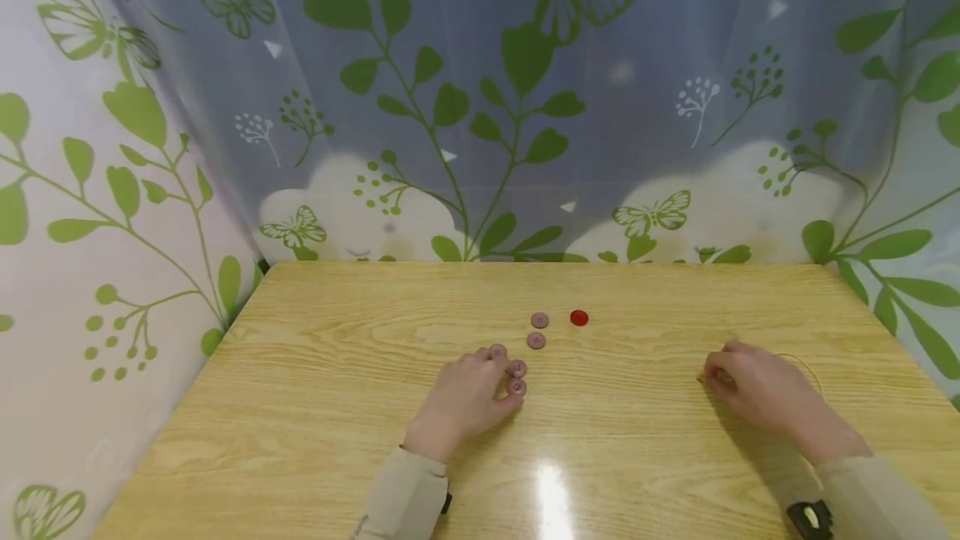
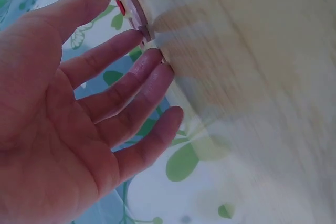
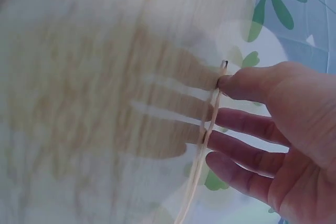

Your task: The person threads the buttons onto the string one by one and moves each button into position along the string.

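My left hand (image 1: 465, 398) rests over the table at a small group of mauve buttons, fingers loosely bent and thumb apart. One button (image 1: 497, 352) is at its fingertips; two more, a nearer button (image 1: 517, 387) and another button (image 1: 517, 368), lie between index finger and thumb. In the left wrist view the index fingertip touches a mauve button (image 2: 137, 14). At the right, my right hand (image 1: 765, 386) pinches a thin pale yellow cord (image 3: 195, 174) near its end, low over the table. Part of the cord (image 1: 813, 371) curves out behind this hand.
Two more mauve buttons, a far button (image 1: 540, 320) and a nearer button (image 1: 536, 341), lie beyond the left hand. A red button (image 1: 579, 317) lies beside them. The wooden table (image 1: 337, 307) ends at a patterned curtain (image 1: 465, 148).
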The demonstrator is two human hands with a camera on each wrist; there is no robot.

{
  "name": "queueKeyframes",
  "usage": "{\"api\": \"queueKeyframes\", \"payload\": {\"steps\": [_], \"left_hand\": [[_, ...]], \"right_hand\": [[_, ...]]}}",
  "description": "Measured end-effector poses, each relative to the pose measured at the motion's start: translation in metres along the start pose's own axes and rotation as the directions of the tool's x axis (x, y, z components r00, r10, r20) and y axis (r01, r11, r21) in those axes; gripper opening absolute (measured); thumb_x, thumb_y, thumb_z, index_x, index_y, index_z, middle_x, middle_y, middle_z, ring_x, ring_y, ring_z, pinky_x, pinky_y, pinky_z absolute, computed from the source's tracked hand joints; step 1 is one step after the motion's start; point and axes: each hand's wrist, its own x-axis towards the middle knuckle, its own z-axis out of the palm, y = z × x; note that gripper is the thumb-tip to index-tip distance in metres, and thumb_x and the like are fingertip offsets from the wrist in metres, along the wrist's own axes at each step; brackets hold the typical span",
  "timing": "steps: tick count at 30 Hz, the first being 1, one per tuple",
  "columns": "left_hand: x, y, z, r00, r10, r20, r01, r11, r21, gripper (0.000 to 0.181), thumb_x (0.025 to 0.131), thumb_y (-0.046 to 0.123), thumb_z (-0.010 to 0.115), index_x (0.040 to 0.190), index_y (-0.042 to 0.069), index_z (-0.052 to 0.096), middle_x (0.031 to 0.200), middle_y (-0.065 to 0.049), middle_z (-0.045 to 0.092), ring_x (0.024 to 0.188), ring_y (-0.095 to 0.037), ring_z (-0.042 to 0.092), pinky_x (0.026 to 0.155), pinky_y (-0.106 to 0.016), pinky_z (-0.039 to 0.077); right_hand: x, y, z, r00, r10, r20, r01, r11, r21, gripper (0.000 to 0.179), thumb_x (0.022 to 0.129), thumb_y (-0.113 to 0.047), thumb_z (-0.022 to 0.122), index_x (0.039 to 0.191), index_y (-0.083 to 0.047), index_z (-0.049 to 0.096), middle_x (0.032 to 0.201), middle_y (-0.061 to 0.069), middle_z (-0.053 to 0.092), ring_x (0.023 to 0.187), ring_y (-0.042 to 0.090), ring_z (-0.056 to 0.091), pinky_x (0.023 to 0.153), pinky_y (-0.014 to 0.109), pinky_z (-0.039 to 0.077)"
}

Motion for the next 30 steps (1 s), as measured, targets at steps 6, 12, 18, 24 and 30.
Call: {"api": "queueKeyframes", "payload": {"steps": [6, 12, 18, 24, 30], "left_hand": [[0.001, 0.003, 0.002, 1.0, -0.031, 0.001, 0.031, 0.999, 0.009, 0.027, 0.093, 0.03, 0.073, 0.108, 0.007, 0.072, 0.1, -0.008, 0.071, 0.08, -0.019, 0.066, 0.069, -0.032, 0.058], [0.001, 0.005, 0.003, 0.999, -0.037, -0.033, 0.038, 0.999, 0.031, 0.029, 0.096, 0.031, 0.07, 0.11, 0.005, 0.071, 0.1, -0.009, 0.073, 0.079, -0.021, 0.069, 0.065, -0.031, 0.057], [0.0, 0.007, 0.004, 0.996, -0.063, -0.06, 0.067, 0.996, 0.059, 0.032, 0.097, 0.034, 0.07, 0.11, 0.004, 0.07, 0.099, -0.011, 0.074, 0.079, -0.023, 0.072, 0.063, -0.034, 0.058], [0.004, 0.011, 0.005, 0.991, -0.113, -0.071, 0.118, 0.99, 0.079, 0.023, 0.092, 0.032, 0.071, 0.092, 0.01, 0.067, 0.091, -0.009, 0.071, 0.07, -0.02, 0.067, 0.06, -0.035, 0.055], [0.006, 0.016, 0.004, 0.983, -0.177, -0.046, 0.18, 0.98, 0.088, 0.023, 0.089, 0.031, 0.072, 0.091, 0.009, 0.066, 0.093, -0.009, 0.07, 0.074, -0.025, 0.068, 0.064, -0.041, 0.056]], "right_hand": [[-0.002, 0.0, -0.001, 1.0, -0.013, 0.008, 0.013, 1.0, 0.005, 0.018, 0.083, -0.009, 0.082, 0.08, -0.018, 0.066, 0.079, -0.007, 0.061, 0.066, 0.008, 0.055, 0.057, 0.031, 0.049], [-0.003, -0.002, -0.007, 1.0, -0.006, 0.021, 0.004, 0.998, 0.055, 0.018, 0.083, -0.003, 0.074, 0.08, -0.018, 0.064, 0.076, -0.011, 0.063, 0.068, 0.002, 0.054, 0.058, 0.028, 0.048], [-0.003, -0.007, -0.009, 0.994, -0.064, -0.084, 0.07, 0.995, 0.07, 0.025, 0.084, 0.002, 0.072, 0.081, -0.02, 0.059, 0.073, -0.015, 0.058, 0.064, -0.003, 0.046, 0.056, 0.025, 0.044], [-0.004, -0.015, -0.006, 0.953, -0.164, -0.253, 0.18, 0.983, 0.041, 0.031, 0.074, 0.008, 0.081, 0.085, -0.016, 0.065, 0.077, -0.01, 0.07, 0.064, 0.0, 0.058, 0.055, 0.025, 0.049], [0.0, -0.024, -0.008, 0.934, -0.192, -0.302, 0.201, 0.98, -0.003, 0.03, 0.069, 0.005, 0.087, 0.09, -0.01, 0.073, 0.084, -0.001, 0.077, 0.07, 0.02, 0.072, 0.058, 0.031, 0.056]]}}
